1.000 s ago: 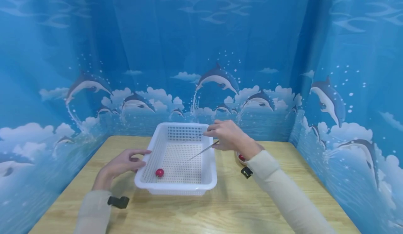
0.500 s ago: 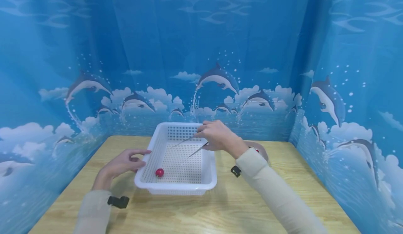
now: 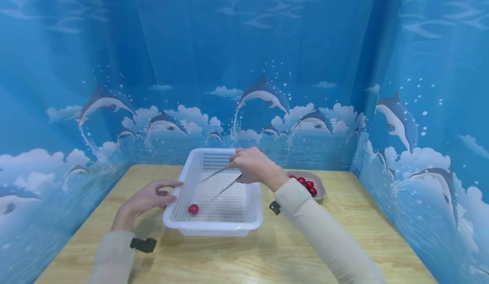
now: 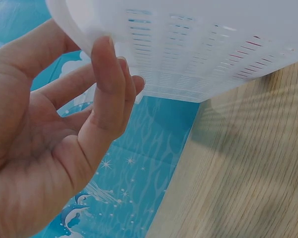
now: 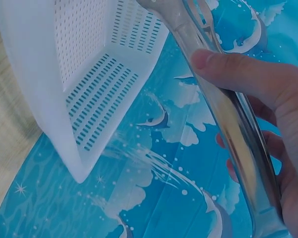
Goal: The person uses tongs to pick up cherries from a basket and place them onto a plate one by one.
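Observation:
A white perforated plastic basket (image 3: 250,216) stands on the table, a single red cherry (image 3: 193,209) lying near its front left corner. My left hand (image 3: 150,199) grips the basket's left rim; in the left wrist view its fingers (image 4: 109,84) meet the white edge. Over the basket, my right hand (image 3: 252,165) holds metal tongs (image 3: 225,187), their arms spread and nothing between the tips. The right wrist view shows the thumb pressing on the shiny tongs (image 5: 228,119). Several cherries (image 3: 305,184) sit in a pinkish dish (image 3: 320,186), partly hidden by the right wrist.
The wooden table (image 3: 214,258) runs up to a blue curtain (image 3: 244,63) printed with dolphins, which encloses it at the back and both sides. The dish stands right of the basket, beyond the right sleeve (image 3: 321,224).
My right hand has moved left with the tongs, farther over the basket, uncovering more of the dish of cherries. The left hand, the basket and the cherry inside have stayed put.

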Demonstrator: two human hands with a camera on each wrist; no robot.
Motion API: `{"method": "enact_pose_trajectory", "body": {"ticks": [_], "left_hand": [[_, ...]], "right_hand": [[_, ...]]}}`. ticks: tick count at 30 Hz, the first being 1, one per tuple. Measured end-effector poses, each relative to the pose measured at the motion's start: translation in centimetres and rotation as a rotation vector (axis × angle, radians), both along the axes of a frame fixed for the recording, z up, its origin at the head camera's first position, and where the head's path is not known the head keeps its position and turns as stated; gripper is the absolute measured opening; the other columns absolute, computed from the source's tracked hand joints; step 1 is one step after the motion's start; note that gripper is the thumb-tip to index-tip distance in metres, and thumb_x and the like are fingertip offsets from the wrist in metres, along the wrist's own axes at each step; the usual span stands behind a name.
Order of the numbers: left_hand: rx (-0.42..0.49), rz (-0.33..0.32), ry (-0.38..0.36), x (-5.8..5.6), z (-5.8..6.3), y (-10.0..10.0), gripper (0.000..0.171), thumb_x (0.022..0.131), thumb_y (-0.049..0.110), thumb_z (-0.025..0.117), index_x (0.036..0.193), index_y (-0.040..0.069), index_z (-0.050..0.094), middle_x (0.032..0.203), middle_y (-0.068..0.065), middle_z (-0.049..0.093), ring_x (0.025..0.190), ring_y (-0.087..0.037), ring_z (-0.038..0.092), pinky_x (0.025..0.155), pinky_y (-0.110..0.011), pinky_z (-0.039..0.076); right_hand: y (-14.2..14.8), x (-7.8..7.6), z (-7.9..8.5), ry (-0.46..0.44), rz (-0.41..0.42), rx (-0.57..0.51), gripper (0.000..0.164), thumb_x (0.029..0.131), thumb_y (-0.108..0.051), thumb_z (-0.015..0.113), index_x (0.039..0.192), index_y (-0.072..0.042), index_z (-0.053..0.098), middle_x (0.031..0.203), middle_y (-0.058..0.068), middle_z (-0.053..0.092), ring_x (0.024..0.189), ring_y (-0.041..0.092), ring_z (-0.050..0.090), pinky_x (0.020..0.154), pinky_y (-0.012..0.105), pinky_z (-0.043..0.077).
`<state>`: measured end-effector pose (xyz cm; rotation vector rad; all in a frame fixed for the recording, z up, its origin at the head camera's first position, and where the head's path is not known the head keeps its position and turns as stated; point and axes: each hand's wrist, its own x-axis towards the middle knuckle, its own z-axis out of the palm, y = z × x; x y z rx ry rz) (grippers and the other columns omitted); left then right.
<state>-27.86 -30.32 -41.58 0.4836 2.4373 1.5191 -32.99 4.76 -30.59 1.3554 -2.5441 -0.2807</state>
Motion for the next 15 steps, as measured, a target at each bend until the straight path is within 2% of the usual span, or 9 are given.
{"method": "enact_pose_trajectory", "body": {"ticks": [4,8,15], "left_hand": [[-0.001,0.001,0.001,0.0,0.0,0.1,0.060,0.101,0.016,0.066,0.151,-0.006,0.044,0.146,-0.039,0.050,0.109,-0.033,0.073,0.083,-0.040,0.064],[0.000,0.000,-0.001,0.0,0.0,0.1,0.060,0.101,0.016,0.066,0.151,-0.006,0.044,0.146,-0.039,0.049,0.109,-0.033,0.073,0.083,-0.041,0.064],[-0.001,0.003,0.000,0.0,0.0,0.1,0.060,0.100,0.018,0.066,0.151,-0.005,0.045,0.146,-0.039,0.050,0.110,-0.032,0.073,0.083,-0.040,0.064]], "right_hand": [[-0.8,-0.2,-0.3,0.003,0.005,0.019,0.042,0.085,-0.030,0.084,0.126,-0.030,0.074,0.116,-0.007,0.076,0.100,0.014,0.066,0.073,0.028,0.057],[-1.6,-0.2,-0.7,0.008,0.026,0.030,0.042,0.085,-0.029,0.084,0.126,-0.029,0.075,0.116,-0.007,0.076,0.103,0.015,0.069,0.079,0.030,0.061],[-3.1,0.0,-1.4,0.016,0.031,0.060,0.041,0.084,-0.032,0.086,0.124,-0.031,0.076,0.115,-0.007,0.076,0.105,0.013,0.069,0.084,0.028,0.061]]}}
